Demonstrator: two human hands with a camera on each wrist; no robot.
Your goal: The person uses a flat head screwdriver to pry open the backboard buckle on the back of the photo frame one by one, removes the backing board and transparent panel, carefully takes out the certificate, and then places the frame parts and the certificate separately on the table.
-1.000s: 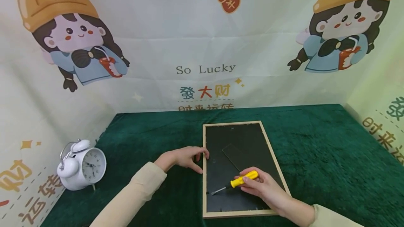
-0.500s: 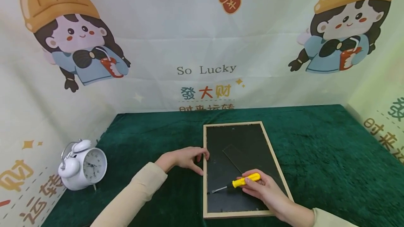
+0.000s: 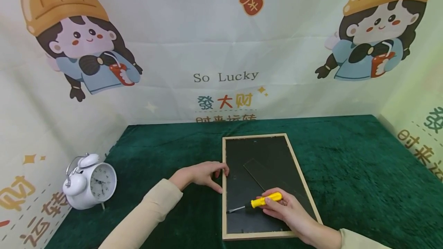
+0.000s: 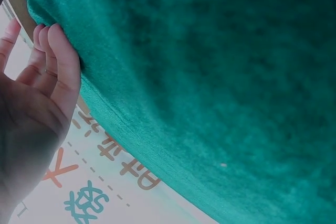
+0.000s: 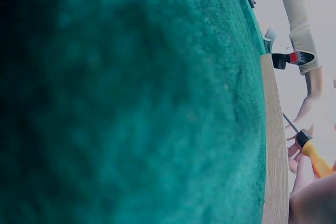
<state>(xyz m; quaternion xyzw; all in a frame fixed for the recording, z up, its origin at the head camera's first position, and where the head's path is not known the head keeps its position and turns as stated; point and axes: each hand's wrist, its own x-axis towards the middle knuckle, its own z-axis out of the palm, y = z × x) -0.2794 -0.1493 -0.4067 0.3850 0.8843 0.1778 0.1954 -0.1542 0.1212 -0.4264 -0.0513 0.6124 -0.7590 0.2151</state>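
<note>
A picture frame (image 3: 263,234) with a pale wood border and a black backing board (image 3: 270,153) lies on the green cloth. Its backing faces up, and a long narrow outline shows on it. My left hand (image 3: 202,173) rests at the frame's left side, fingertips and thumb touching the border. In the left wrist view the fingers of the left hand (image 4: 39,93) are loosely bent. My right hand (image 3: 288,208) holds a yellow-handled screwdriver (image 3: 265,200) above the board. The screwdriver's tip meets the board's lower left edge, by the wood border. In the right wrist view the screwdriver (image 5: 314,156) appears beyond the frame's side.
A white twin-bell alarm clock (image 3: 91,181) stands at the left of the table. Green cloth (image 3: 356,176) covers the tabletop around the frame. Behind hangs a white printed curtain (image 3: 221,45), which also closes off both sides.
My right hand has shifted slightly left with the screwdriver, bringing its tip to the board's left edge. My left hand stays in place on the frame.
</note>
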